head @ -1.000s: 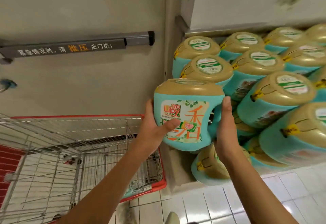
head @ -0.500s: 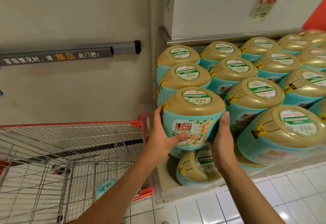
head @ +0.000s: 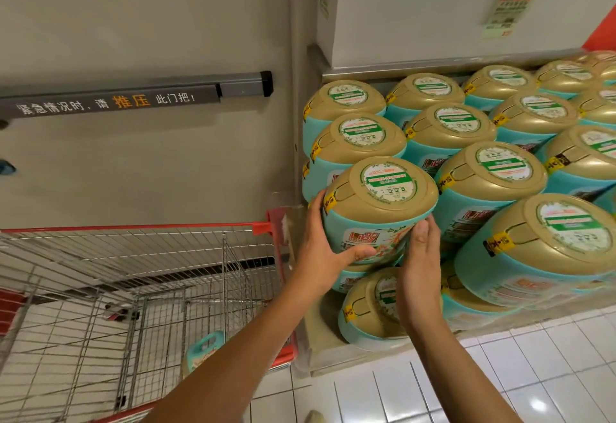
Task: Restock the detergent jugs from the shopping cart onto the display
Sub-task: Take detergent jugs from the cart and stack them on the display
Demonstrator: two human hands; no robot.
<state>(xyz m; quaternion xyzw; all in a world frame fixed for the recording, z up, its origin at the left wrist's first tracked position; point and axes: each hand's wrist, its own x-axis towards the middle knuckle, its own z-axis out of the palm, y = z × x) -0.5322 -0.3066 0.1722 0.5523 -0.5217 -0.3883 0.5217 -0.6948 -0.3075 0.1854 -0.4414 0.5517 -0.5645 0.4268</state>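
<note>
I hold a teal detergent jug (head: 383, 199) with a gold lid at the front left corner of the display, tilted with its lid toward me. My left hand (head: 320, 249) grips its left side, thumb curled across the front label. The straight fingers of my right hand (head: 418, 276) press flat against its right side. It sits on top of a lower jug (head: 366, 309) and touches the stacked jugs (head: 493, 172) behind and to the right. One more teal jug (head: 203, 349) lies in the bottom of the shopping cart (head: 133, 256) at the left.
The red-rimmed wire cart stands close against the display's left end. Behind it is an emergency door with a grey push bar (head: 133, 99). The display rests on a low pale platform (head: 333, 362) above white floor tiles (head: 500, 372). A metal ledge (head: 400, 67) overhangs the back row.
Both hands carried the jug from in front of the stack up and in onto the front left corner. My right hand left the handle and now presses the jug's side.
</note>
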